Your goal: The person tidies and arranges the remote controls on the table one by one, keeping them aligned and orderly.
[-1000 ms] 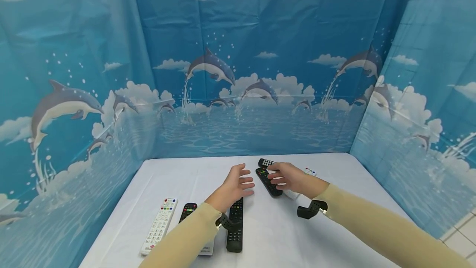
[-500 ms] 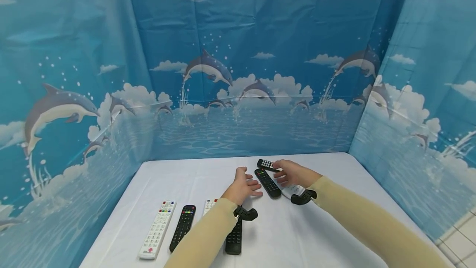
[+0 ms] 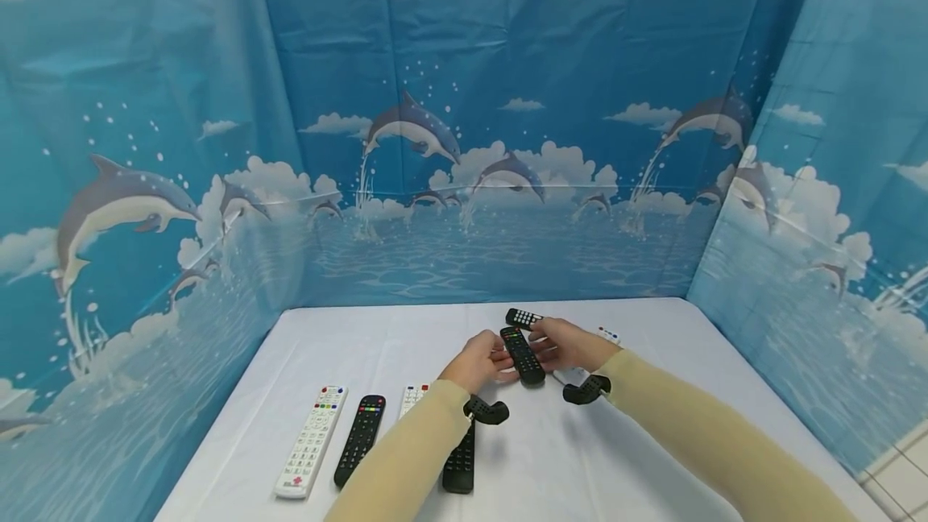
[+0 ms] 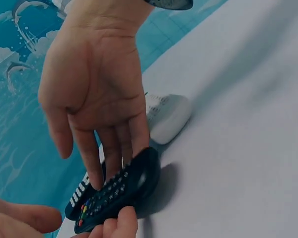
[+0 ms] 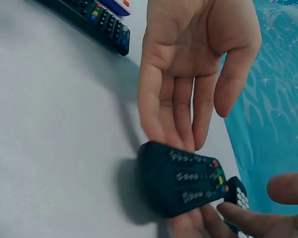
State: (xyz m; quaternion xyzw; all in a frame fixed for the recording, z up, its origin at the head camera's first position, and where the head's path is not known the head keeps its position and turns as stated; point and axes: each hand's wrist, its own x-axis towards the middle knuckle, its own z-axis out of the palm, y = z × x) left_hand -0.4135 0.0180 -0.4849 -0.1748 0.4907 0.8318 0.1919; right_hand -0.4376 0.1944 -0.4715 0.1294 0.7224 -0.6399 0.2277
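Note:
A black remote control (image 3: 522,357) is held between my two hands, just above the white table by the gap to its shadow in the right wrist view. My left hand (image 3: 474,362) touches its left side; my right hand (image 3: 569,345) is at its right side. Straight fingers (image 5: 180,106) of the left hand reach down to its edge in the right wrist view, the thumb apart. In the left wrist view the right hand (image 4: 97,89) likewise has extended fingers against it. Behind lies another black remote (image 3: 522,317), partly covered by the right hand.
A white remote (image 3: 609,335) lies partly hidden behind the right hand. Front left, a white remote (image 3: 312,441), a black remote (image 3: 360,440), a second white remote (image 3: 413,397) and a long black remote (image 3: 459,461) lie in a row. Dolphin-print curtains (image 3: 464,248) surround the table (image 3: 616,457).
The left hand has moved right to the black remote's left side, and the right hand has closed in from the other side. The remote is now held between them.

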